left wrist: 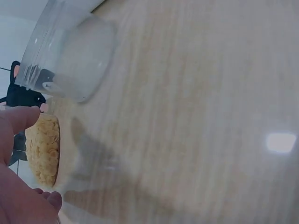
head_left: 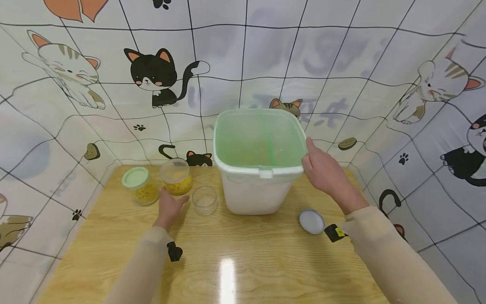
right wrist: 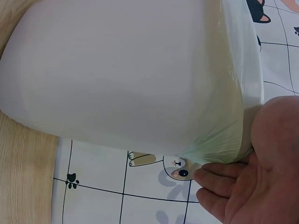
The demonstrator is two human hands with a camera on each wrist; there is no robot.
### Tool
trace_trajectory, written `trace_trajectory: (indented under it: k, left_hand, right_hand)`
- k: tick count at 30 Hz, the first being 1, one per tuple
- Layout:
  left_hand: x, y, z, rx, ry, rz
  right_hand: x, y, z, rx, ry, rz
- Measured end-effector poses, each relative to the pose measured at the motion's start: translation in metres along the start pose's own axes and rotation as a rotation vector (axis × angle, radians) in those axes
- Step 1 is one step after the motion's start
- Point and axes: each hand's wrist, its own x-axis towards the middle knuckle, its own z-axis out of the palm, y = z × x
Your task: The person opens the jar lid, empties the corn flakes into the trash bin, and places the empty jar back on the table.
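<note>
A white trash can (head_left: 248,190) with a pale green bag liner (head_left: 247,139) stands on the table. My right hand (head_left: 322,169) holds its rim at the right side; in the right wrist view, the fingers (right wrist: 217,179) lie beneath the rim by the bag's gathered corner. My left hand (head_left: 171,207) is at a clear jar of yellow flakes (head_left: 179,185), thumb and fingers spread apart at its near side. Whether they touch the jar is unclear. To its right stands an uncovered clear jar (head_left: 204,200), seen also as a clear jar (left wrist: 84,56) in the left wrist view.
Left of the flake jar is another jar of yellow pieces (head_left: 146,193) under a green lid (head_left: 136,177). A round whitish lid (head_left: 311,221) lies right of the trash can. Cat-patterned sheeting (head_left: 243,55) surrounds the wooden table (head_left: 265,261) at the back and sides.
</note>
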Motion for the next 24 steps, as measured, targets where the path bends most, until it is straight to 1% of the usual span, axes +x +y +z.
trace_trajectory:
  k: [4,6,7,10,13,19,24]
  left_hand:
    - [0.010,0.002,0.001,-0.110,0.061,0.016]
    - [0.014,0.002,0.003,-0.167,0.089,0.009]
    - [0.016,0.003,0.004,-0.179,0.102,-0.001]
    - [0.020,0.003,0.006,-0.183,0.137,-0.029]
    - [0.022,0.003,0.007,-0.179,0.154,-0.057]
    - [0.026,0.005,0.013,-0.290,0.172,-0.051]
    - [0.028,0.007,0.018,-0.276,0.199,-0.057]
  right_hand:
    - [0.001,0.000,0.001,0.003,0.007,0.000]
    - [0.001,0.001,0.002,0.006,0.011,0.002]
    - [0.001,0.001,0.002,0.009,0.009,0.004]
    - [0.001,0.002,0.004,0.015,0.005,0.007]
    - [0.000,0.002,0.004,0.020,0.011,0.005]
    - [0.001,0.001,0.003,0.015,0.044,-0.011]
    - [0.000,0.002,0.002,0.022,0.047,-0.006]
